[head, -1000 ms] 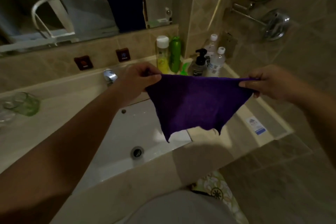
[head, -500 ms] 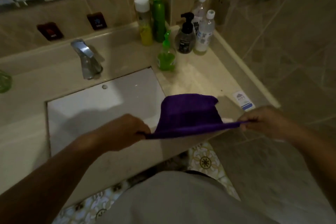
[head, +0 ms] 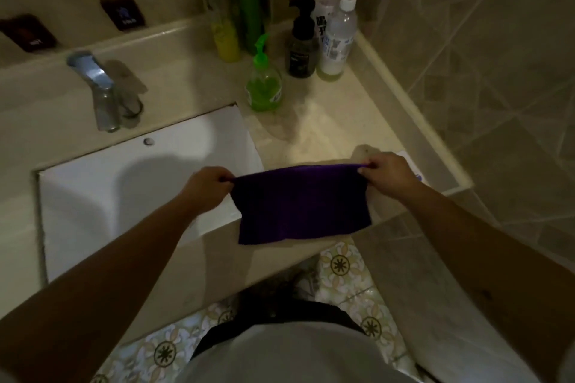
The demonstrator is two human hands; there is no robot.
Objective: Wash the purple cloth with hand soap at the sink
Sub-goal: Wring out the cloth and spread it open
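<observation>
Both arms outstretched, fingers [head: 367, 166] pinched.

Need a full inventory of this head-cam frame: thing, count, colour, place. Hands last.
Purple cloth: 1, purple, held stretched over the counter's front edge, right of the basin.
White rectangular sink basin: 1, white, set into the counter, left.
Chrome faucet: 1, silver, behind the basin.
Green pump soap bottle: 1, green, counter by the basin's right rear corner.
Dark pump bottle: 1, black, right of the green pump.
Clear white-capped bottles: 2, clear, back right corner.
Yellow-liquid bottle with white cap: 1, back ledge.
Tall green bottle: 1, beside it.
Dark wall plates: 2, backsplash.
Patterned floor mat: 1, cream, floor.
Left hand: fingers pinch the cloth's left corner.
Right hand: fingers pinch the right corner.
</observation>
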